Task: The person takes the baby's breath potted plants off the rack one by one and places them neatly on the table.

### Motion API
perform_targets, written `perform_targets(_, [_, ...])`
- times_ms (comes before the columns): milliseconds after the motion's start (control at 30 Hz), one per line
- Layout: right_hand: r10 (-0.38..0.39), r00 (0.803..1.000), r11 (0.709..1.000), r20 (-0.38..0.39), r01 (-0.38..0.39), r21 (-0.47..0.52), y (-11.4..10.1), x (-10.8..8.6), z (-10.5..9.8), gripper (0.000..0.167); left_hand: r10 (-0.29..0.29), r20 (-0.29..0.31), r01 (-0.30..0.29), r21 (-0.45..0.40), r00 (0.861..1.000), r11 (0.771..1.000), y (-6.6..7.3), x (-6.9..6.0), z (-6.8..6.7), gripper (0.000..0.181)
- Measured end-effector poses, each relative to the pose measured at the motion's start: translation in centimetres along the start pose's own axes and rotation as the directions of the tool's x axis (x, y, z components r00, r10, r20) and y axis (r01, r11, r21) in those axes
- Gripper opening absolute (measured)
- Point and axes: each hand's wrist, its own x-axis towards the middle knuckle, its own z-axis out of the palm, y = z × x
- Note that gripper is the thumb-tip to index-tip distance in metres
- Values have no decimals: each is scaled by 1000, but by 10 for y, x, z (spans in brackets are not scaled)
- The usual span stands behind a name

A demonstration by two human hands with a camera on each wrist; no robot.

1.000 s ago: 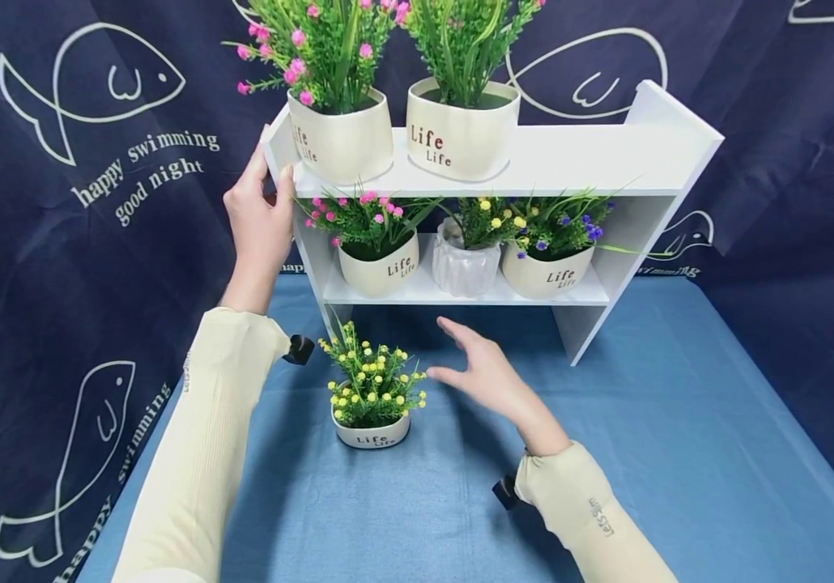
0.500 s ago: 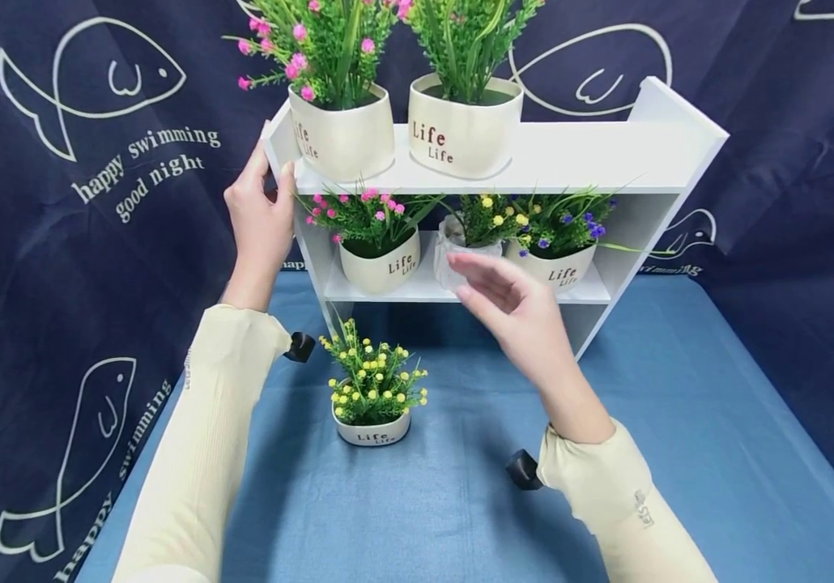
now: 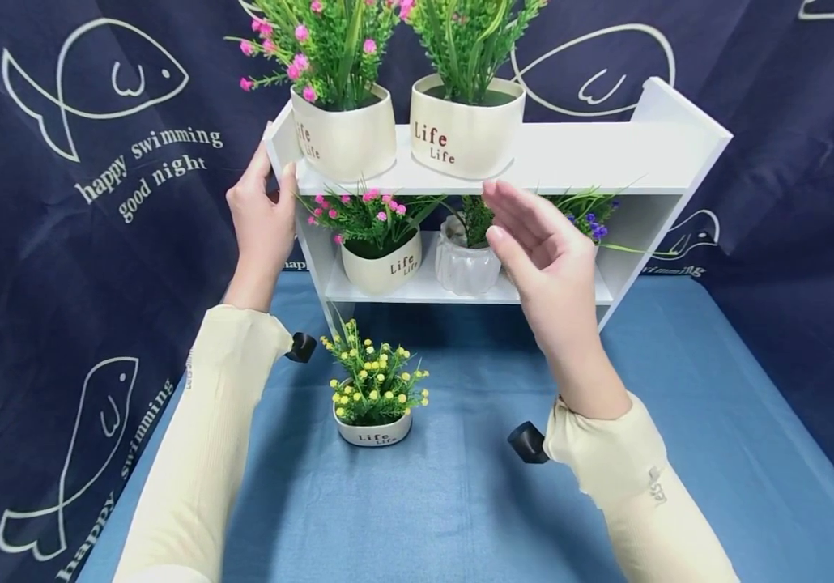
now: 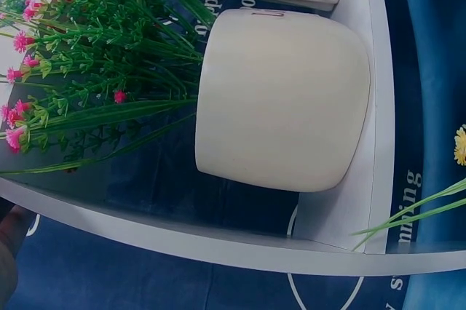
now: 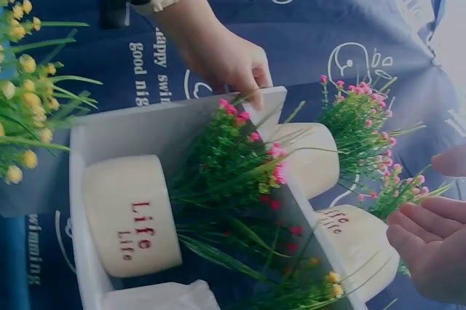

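My left hand (image 3: 262, 212) grips the upper left side panel of a white two-tier shelf (image 3: 585, 154), thumb in front. My right hand (image 3: 551, 251) holds nothing; its fingers are extended, just in front of the upper board's front edge. Behind it a cream flowerpot with blue flowers (image 3: 592, 227) is mostly hidden. On the lower tier stand a pink-flowered pot (image 3: 382, 263) and a pearly fluted pot (image 3: 464, 267). Two taller potted plants occupy the top tier, one at the left end (image 3: 347, 142) and one beside it (image 3: 466, 134).
On the blue tablecloth (image 3: 679, 453), in front of the shelf's left part, stands a cream pot with yellow flowers (image 3: 373, 433). A dark blue curtain with fish drawings (image 3: 118, 89) hangs behind. Thin leaves stick out past the shelf's front edges.
My right hand has risen from low over the table, moving up and rightward past the lower tier to the top board. The left hand keeps its grip on the panel; the pots stand unchanged.
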Motion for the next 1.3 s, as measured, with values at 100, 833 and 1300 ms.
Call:
perform_targets(100, [-11, 999, 1000, -40, 12, 27, -4, 8, 1, 43, 3, -5, -3, -2, 1000, 1000, 0, 0, 0, 46])
perform_targets(833, [26, 988, 961, -155, -67, -268, 5, 63, -1, 63, 1, 9, -1, 7, 1000, 1000, 3, 0, -1, 45])
perform_targets(1300, [144, 979, 873, -147, -195, -448, 10, 84, 1, 84, 8, 12, -8, -8, 1000, 1000, 0, -1, 1, 45])
